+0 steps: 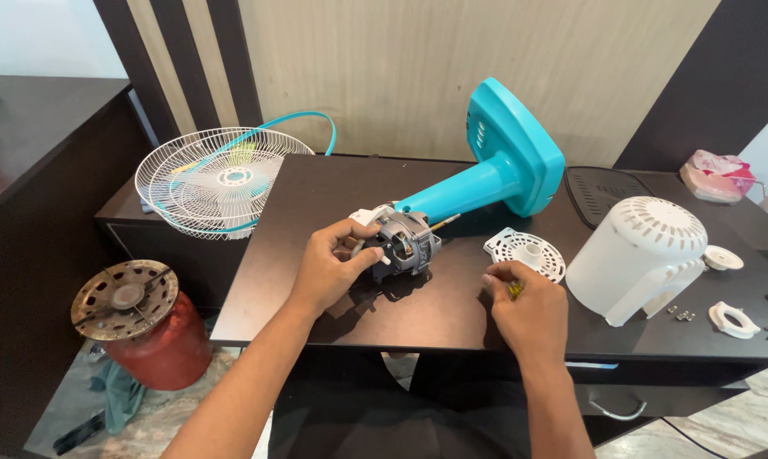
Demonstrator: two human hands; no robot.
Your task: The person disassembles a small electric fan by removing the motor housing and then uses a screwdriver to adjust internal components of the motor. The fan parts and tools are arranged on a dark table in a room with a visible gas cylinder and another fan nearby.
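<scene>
1. Right now nothing on the table [316, 221] holds anything: the white domed motor cover [643, 255] lies on its side at the right end, and its inside cannot be seen from here.
2. At the middle of the table lies the grey fan motor [405, 242], joined to the turquoise fan stand [498, 174], whose flat base tilts up toward the wall.
3. The left hand [328, 263] rests on the near left side of the motor, its grip curled, thumb and fingers pressing on a small white part at the motor's front.
4. The right hand [528, 302] sits apart from the motor, to its right near the table's front edge; its grip is closed, fingertips pinching a small yellow-and-dark object [514, 287] too small to tell.
5. Just beyond the right hand lies a white perforated disc [526, 252], between the motor and the cover.
6. Small screws [681, 315] and a white ring piece [732, 320] lie near the cover's right side.
7. A pink plastic packet [717, 174] sits at the far right.
8. The wire fan guard [214, 178] leans at the table's left; a red cylinder [150, 327] stands on the floor.
</scene>
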